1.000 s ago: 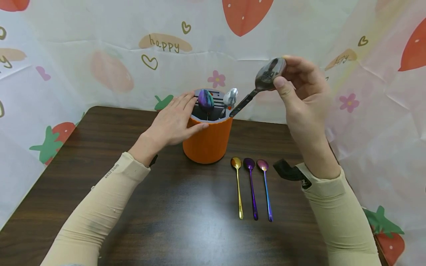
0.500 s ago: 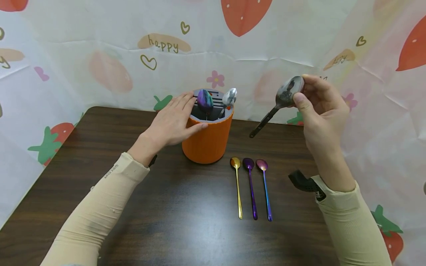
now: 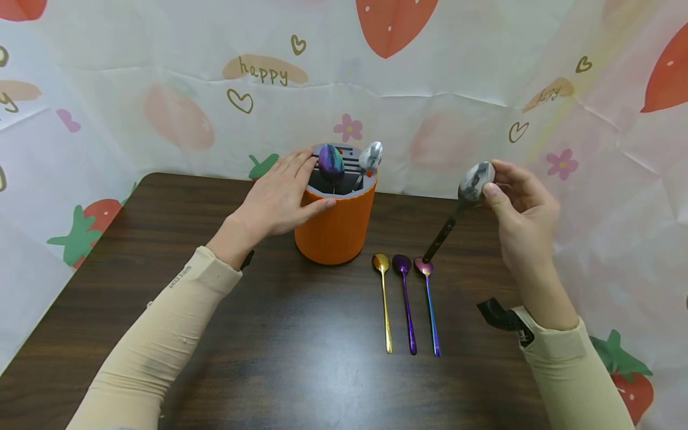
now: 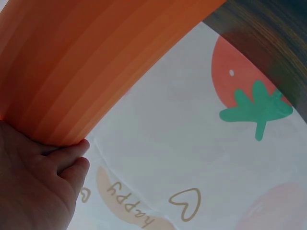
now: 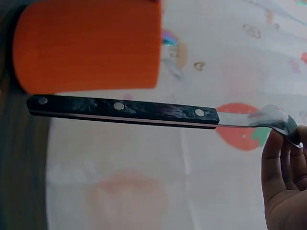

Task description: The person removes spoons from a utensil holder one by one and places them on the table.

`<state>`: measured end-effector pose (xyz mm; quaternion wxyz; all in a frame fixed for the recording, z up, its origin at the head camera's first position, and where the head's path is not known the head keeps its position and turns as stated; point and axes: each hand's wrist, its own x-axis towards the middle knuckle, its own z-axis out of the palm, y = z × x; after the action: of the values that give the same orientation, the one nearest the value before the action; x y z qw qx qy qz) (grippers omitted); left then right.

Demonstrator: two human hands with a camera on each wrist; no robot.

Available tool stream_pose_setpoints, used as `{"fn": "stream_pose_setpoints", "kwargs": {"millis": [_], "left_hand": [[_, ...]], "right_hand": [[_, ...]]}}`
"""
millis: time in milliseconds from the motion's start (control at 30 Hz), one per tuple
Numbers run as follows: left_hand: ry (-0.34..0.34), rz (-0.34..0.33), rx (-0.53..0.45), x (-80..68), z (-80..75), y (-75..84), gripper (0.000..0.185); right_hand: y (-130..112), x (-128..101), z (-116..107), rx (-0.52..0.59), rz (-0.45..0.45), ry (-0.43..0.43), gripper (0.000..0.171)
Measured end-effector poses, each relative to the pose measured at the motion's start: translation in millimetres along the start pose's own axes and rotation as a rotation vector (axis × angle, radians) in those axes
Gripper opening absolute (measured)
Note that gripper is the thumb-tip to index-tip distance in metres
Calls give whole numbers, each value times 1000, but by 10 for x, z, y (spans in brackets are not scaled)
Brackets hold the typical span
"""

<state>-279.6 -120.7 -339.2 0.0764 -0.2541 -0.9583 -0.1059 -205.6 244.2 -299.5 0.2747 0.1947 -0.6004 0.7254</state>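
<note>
Three spoons lie in a row on the table. Just beyond, the right hand pinches a black-handled spoon by its bowl, handle down, apparently mid-placement beside them. The left hand rests flat-fingered against the orange holder. Next: lower it parallel, clear of the nearest spoon.

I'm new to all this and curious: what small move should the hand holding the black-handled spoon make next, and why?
Probably lower the black-handled steel spoon flat beside the pink-and-blue spoon. The right hand pinches its bowl, handle tip close over the row with the gold spoon and purple spoon, where bare dark wooden table lies.
</note>
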Motion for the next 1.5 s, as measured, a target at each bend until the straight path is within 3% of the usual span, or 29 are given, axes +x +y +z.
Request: {"fn": "stream_pose_setpoints", "kwargs": {"millis": [167,367,533,800,1200,1500], "left_hand": [[0,-4,3,-2,-3,0,102],[-7,-12,6,-8,-4,3,102],[-6,-12,-1,-5,2,6,102],[-12,-16,-5,-5,1,8,102],[-5,-11,-6,-7,8,-3,101],[-8,-14,-6,-11,4,7,101]], "right_hand": [[83,-87,-148,22,102,37,28],[188,-181,-334,-59,271,72,28],[296,-265,-544,-90,434,2,28],[530,-383,-821,-75,622,-85,25],[862,-520,-1028,-153,744,-121,22],[1130,-617,-1163,-114,833,-180,31]]}}
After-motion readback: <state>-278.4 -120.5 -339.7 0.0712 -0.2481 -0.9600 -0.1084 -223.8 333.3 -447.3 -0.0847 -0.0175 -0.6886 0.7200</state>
